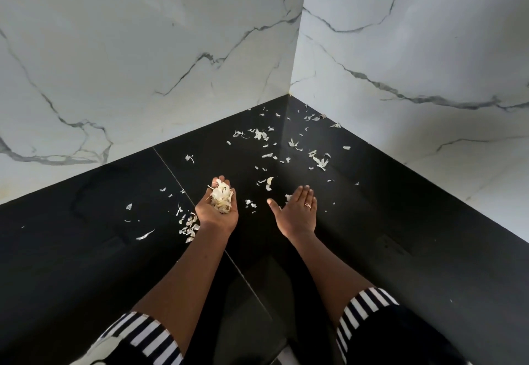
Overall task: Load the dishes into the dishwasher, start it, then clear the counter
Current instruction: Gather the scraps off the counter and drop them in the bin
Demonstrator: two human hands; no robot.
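Step in hand: clearing the counter [86,250], the last part of the task. No dishes and no dishwasher in view, so can't judge the loading or the start.

Left hand [219,215] is palm up, fingers curled loosely round a peel pile [221,200], cupping it. Right hand [297,213] is flat at 3 o'clock of the left, near but apart, fingers straight and together, thumb splayed, grasping nothing. It lies low over the counter or on it; contact can't be told. A scrap shows just past its fingers at 11 o'clock.

Loose peels [317,161] are scattered on the black counter: the thickest patch at 12 to 1 o'clock of the hands, running into the corner where the marble walls [143,49] meet. A smaller cluster sits at 8 o'clock, touching the left wrist, and a few lie further out at 9. Striped sleeves [148,336] at the frame bottom.

Next move, as I judge it: the right hand rakes the far scraps toward the cupped left, or pinches them up. The peels look thin and light, so a fast sweep could scatter them, and the left must stay level or the pile spills.
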